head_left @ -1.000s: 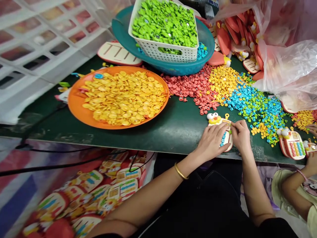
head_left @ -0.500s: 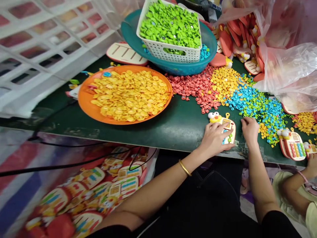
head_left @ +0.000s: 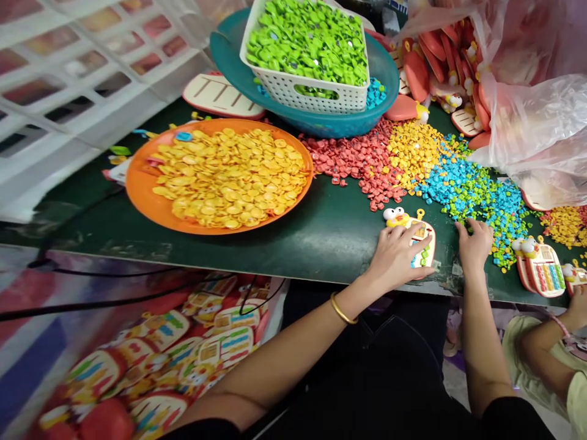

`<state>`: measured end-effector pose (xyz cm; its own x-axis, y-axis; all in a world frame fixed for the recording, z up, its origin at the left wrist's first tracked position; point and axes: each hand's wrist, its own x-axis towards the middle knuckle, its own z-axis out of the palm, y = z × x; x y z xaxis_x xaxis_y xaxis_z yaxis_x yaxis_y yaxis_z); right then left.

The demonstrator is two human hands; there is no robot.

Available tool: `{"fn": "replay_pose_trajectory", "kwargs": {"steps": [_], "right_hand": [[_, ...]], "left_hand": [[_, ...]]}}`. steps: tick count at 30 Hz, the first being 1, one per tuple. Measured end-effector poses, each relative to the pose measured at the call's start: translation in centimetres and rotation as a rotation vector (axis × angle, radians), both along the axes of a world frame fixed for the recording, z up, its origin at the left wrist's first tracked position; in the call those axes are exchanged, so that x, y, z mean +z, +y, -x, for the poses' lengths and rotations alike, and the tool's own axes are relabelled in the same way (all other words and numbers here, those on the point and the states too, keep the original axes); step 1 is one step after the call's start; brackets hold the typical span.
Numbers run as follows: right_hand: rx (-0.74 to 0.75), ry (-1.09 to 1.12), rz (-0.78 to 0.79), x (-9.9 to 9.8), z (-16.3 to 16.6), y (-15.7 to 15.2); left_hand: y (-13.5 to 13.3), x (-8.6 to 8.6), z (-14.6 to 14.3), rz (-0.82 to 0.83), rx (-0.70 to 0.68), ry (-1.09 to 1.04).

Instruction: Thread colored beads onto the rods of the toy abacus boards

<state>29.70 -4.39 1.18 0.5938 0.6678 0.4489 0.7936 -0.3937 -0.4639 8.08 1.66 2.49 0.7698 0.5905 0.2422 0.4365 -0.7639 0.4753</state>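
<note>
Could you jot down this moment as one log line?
left hand: resting on toy calculator | right hand: reaching into green and blue buttons | table: green

toy keypad: lower half hidden under left hand | co-worker's hand: cut by right edge

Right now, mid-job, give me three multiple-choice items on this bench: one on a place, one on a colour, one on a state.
1. Where does the white plastic basket of green pieces sit?
A in the teal bowl
B on the orange tray
C on the floor

2. What colour are the discs on the round orange tray?
A blue
B yellow
C red

3. What is the left hand doing?
A hanging free
B lifting the basket
C resting on the small duck-faced toy keyboard

Answers: A, the bowl's rim surrounds it; B, yellow discs fill the tray; C, the palm covers the toy while the right hand reaches the loose pieces.
</note>
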Motion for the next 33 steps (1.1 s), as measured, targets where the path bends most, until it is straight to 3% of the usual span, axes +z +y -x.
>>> {"fn": "replay_pose_trajectory", "kwargs": {"steps": [3, 9, 12, 15, 16, 19, 21, 28, 33], "right_hand": [[-0.012, -0.041, 0.049, 0.1, -0.8, 0.5], [0.336, 0.200, -0.039, 0.4, 4.5, 1.2], [0.356, 0.255, -0.025, 0.5, 6.3, 0.8], [0.424, 0.305, 0.026, 0.7, 5.8, -1.1], [0.392, 0.280, 0.014, 0.6, 5.2, -2.1], [0.075, 0.104, -0.084, 0.0, 2.7, -4.7], [-0.051, 0.036, -0.078, -0.8, 1.1, -5.9], [0.008, 0.072, 0.023, -2.5, -0.2, -6.0], [0.000, 0.101, 0.072, -1.2, -0.3, -5.3]], "left_hand": [[0.0, -0.5, 0.2, -0.005, -0.001, -0.027], [0.0, -0.3, 0.1, 0.072, 0.028, -0.027], [0.0, 0.2, 0.0, 0.099, 0.052, -0.026], [0.0, 0.4, 0.0, 0.052, 0.032, -0.001], [0.1, 0.3, 0.0, 0.036, 0.020, 0.007], [0.4, -0.1, 0.1, 0.015, -0.012, 0.012], [0.5, -0.4, 0.1, 0.007, -0.019, -0.004], [-0.8, 0.8, 0.4, 0.048, 0.028, -0.143], [-2.8, 1.2, 0.4, 0.183, 0.020, -0.266]]}}
